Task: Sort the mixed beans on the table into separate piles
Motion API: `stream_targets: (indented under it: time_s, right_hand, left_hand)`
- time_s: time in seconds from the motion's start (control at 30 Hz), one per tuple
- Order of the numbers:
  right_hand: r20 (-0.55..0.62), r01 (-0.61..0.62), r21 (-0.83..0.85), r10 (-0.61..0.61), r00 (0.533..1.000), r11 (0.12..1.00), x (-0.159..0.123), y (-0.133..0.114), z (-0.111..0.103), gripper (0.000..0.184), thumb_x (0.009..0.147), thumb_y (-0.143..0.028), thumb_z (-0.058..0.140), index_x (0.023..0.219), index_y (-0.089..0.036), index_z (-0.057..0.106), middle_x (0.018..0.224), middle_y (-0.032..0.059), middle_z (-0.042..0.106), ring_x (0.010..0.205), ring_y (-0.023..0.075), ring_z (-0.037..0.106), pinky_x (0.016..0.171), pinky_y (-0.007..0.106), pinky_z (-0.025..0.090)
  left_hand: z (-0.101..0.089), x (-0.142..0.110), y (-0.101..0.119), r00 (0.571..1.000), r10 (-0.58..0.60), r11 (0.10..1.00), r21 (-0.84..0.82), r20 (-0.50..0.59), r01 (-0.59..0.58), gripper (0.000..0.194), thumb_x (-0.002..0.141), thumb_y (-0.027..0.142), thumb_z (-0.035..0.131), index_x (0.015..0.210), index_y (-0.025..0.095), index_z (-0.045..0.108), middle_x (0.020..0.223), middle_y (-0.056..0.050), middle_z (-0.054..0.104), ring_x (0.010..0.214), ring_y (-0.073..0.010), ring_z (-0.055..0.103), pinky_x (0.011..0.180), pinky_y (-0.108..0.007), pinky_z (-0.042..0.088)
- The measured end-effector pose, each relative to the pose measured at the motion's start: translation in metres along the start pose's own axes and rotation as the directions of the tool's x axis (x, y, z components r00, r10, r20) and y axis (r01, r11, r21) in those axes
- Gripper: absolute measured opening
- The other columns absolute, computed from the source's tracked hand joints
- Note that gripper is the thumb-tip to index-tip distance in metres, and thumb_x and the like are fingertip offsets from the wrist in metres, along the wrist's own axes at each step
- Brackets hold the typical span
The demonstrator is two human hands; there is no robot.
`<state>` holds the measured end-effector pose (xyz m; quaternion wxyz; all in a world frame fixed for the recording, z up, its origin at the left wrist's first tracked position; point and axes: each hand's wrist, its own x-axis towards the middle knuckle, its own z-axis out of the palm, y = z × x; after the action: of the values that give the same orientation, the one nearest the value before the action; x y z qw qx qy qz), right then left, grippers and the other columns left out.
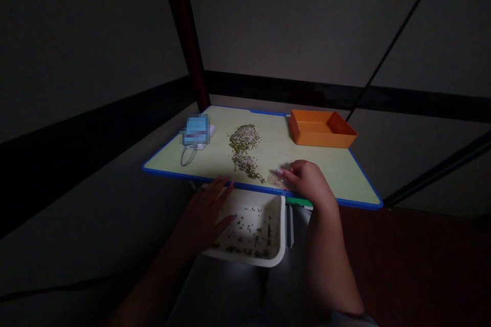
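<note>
Closest in, a white tub [274, 261] sits just under the near side of the desk [326, 166], with small green bits [245, 251] in it; it seems put there so that bits coming off the edge can drop in. The left hand [209, 209] is wide, with its fingers spread over the left part of the tub and their tips close to the blue edge [253, 187]. I think it is there to keep the tub steady, but it hides that side, and the desk hides the tub's far end. The right hand [307, 179] is over the desk near that edge, with its thumb and fingers close together. Something faint and pinkish [274, 179] shows by its fingertips, but I cannot tell if the hand holds it. To the left of the right hand is a loose pile of green and pale bits [244, 140], in the middle of the desk, with a thin tail toward the edge. Left of the pile is a gadget with a blurred screen [197, 130], and its white cord [184, 157] makes a loop. At the far right, the orange box [324, 138] is well away from the pile, so it leaves the middle free. Behind are dark walls [291, 25] and a red post [187, 36].
</note>
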<state>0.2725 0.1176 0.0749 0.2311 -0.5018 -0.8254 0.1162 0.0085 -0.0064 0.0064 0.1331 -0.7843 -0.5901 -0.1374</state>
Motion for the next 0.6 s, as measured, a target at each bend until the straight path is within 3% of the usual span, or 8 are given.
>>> stream_targets:
  time_s: [0.6]
  right_hand:
    - [-0.032,0.011,-0.054,-0.013,0.999,0.998,0.0037,-0.0014,0.0063,0.037,0.085,-0.043,0.055,0.057,-0.018,0.058,0.06,0.0022,0.058,0.057,0.0132,0.044,0.058,0.028,0.023]
  left_hand:
    - [0.0018,0.0,-0.0015,1.0,0.004,1.0,0.0,0.007,-0.004,0.069,0.085,0.048,0.044,0.145,0.024,0.021,0.15,-0.01,0.036,0.139,-0.0271,0.032,0.107,-0.046,0.036]
